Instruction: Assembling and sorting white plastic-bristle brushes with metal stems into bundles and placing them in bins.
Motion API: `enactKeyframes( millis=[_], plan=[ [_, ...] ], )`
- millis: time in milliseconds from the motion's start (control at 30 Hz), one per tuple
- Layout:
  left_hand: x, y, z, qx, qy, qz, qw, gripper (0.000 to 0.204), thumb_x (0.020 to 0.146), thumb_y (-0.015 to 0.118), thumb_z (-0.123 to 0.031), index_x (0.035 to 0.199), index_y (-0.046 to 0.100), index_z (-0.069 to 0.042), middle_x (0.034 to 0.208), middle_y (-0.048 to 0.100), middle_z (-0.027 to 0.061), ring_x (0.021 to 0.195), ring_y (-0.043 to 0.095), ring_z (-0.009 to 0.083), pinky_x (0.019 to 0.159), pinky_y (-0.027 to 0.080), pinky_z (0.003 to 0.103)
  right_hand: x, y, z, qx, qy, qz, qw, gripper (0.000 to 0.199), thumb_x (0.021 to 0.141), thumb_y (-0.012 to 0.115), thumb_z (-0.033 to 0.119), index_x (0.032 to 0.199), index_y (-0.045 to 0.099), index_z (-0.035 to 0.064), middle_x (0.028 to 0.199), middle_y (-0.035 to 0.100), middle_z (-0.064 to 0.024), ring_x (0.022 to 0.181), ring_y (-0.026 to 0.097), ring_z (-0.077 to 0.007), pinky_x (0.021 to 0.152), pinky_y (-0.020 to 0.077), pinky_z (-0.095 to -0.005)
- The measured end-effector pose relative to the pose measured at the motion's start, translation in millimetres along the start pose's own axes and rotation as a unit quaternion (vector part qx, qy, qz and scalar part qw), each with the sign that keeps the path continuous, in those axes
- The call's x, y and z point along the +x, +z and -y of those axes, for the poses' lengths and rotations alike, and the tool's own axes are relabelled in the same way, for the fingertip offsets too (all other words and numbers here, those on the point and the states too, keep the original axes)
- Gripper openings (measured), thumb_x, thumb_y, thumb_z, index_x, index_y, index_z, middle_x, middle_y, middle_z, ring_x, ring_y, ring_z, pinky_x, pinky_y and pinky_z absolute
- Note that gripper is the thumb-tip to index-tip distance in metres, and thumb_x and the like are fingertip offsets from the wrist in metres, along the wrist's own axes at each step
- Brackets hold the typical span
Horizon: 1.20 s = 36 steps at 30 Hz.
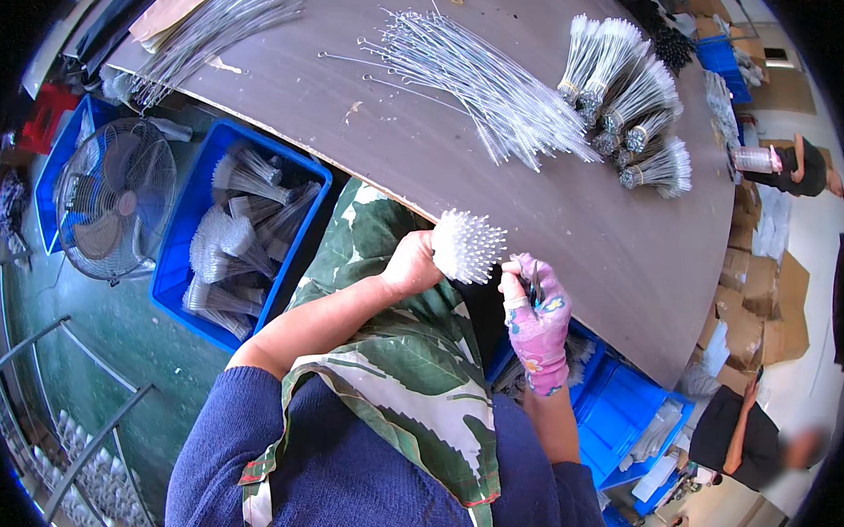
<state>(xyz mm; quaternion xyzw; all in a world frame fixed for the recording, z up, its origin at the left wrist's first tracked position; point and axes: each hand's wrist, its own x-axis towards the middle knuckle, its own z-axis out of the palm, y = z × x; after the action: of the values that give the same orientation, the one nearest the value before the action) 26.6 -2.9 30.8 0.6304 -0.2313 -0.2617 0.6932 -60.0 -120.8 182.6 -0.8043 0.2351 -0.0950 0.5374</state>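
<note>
My bare left hand is closed around a bundle of thin straw-type brushes, its white tips fanned toward the right. The bundle is held over my lap, beside the table's near edge. Just right of it is my right hand in a pink flowered glove with bare fingertips. Its fingers are closed on a small dark metal tool, perhaps scissors or pliers; its kind is not clear. On the table lies a loose heap of long wire brushes with looped ends. Several tied brush bundles are piled to its right.
A blue crate of brush bundles stands left of my lap, beside a floor fan. More wires lie at the table's far left. Blue bins stand at lower right. Two people and cardboard boxes are beyond the table.
</note>
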Motion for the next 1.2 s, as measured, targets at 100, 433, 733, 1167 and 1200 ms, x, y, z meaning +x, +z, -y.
enactKeyframes(
  millis=[100,433,733,1167,1200],
  plan=[
    [0,0,-2,0.002,-0.007,-0.006,1.000,0.009,0.073,0.063,-0.005,0.080,0.067,-0.008,0.076,0.068,0.0062,0.073,0.064,0.0106,0.068,0.049,0.028,9,0,3,0.000,-0.050,0.015,0.999,0.009,0.083,0.059,-0.001,0.091,0.057,0.0027,0.083,0.058,0.0009,0.073,0.052,-0.0064,0.066,0.0438,-0.0213],
    [0,4,4,0.040,0.006,-0.027,0.999,0.016,0.071,0.070,-0.017,0.083,0.067,-0.007,0.077,0.066,0.0130,0.073,0.066,0.0181,0.067,0.050,0.030,57,18,40,-0.258,-0.203,0.180,0.927,0.027,0.067,0.062,0.003,0.094,0.059,-0.0007,0.086,0.058,-0.0141,0.077,0.059,-0.0294,0.070,0.0474,-0.0350],
    [-5,7,-23,0.176,-0.048,-0.055,0.982,0.037,0.067,0.073,-0.028,0.094,0.062,-0.006,0.082,0.064,0.0170,0.079,0.063,0.0328,0.069,0.051,0.040,67,20,75,-0.426,-0.155,0.222,0.863,0.033,0.070,0.068,0.036,0.092,0.066,0.0107,0.083,0.060,-0.0134,0.079,0.060,-0.0307,0.069,0.0473,-0.0408],
    [-12,4,-35,0.146,-0.138,0.058,0.978,0.050,0.060,0.078,-0.035,0.101,0.062,-0.011,0.092,0.065,0.0139,0.086,0.062,0.0309,0.077,0.049,0.038,51,4,44,-0.254,-0.177,0.133,0.942,0.022,0.065,0.063,0.002,0.086,0.055,0.0048,0.082,0.052,-0.0109,0.073,0.057,-0.0260,0.068,0.0475,-0.0346],
    [-18,4,-30,0.150,-0.151,0.058,0.975,0.050,0.060,0.078,-0.035,0.100,0.062,-0.011,0.092,0.065,0.0135,0.086,0.062,0.0304,0.077,0.049,0.038,60,-7,45,-0.199,-0.270,0.042,0.941,0.017,0.071,0.057,-0.005,0.084,0.053,0.0050,0.082,0.052,-0.0076,0.072,0.055,-0.0204,0.068,0.0472,-0.0309]
  ],
)
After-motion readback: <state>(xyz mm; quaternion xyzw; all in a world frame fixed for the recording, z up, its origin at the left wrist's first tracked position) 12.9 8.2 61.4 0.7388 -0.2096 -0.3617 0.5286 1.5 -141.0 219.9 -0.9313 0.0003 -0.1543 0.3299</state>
